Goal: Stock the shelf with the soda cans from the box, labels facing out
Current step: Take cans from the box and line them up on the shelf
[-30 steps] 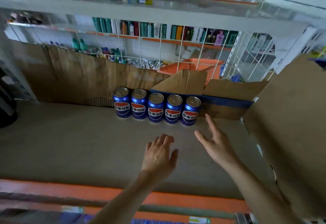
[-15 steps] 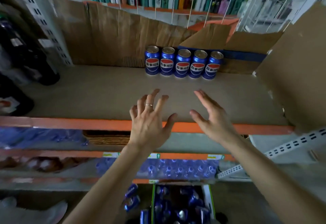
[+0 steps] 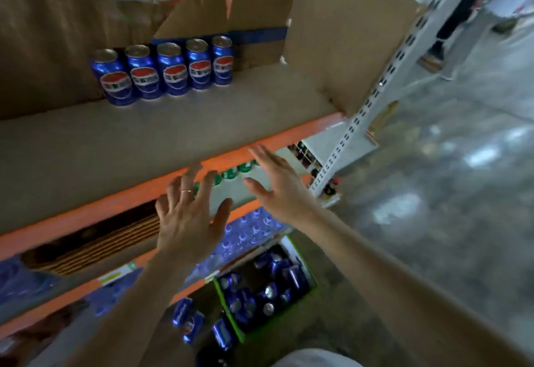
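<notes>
Five blue soda cans [image 3: 163,71] stand upright in a row at the back edge of the shelf [image 3: 144,141], touching side by side, their red, white and blue labels turned to the front. Behind them runs a wall of brown cardboard [image 3: 52,42], and a folded cardboard piece with a blue stripe [image 3: 254,34] leans just beside the rightmost can. A larger cardboard sheet [image 3: 346,37] stands at the shelf's right end against the white perforated upright [image 3: 384,77].

Both hands hang in front of the shelf's orange front edge [image 3: 121,204], holding nothing. The left hand [image 3: 190,219] has its fingers spread apart and straight, a ring on one finger, the fingertips level with the orange edge. The right hand [image 3: 280,187] is also flat with fingers straight and apart, near the left hand but not touching it.

Down on the floor [image 3: 448,222], below the hands, sits the green-rimmed box [image 3: 300,256] with more blue cans lying jumbled inside it. A few loose cans [image 3: 187,320] lie on the floor just beside the box's left edge. Lower shelves hold wrapped packs of bottles [image 3: 248,230], blurred
</notes>
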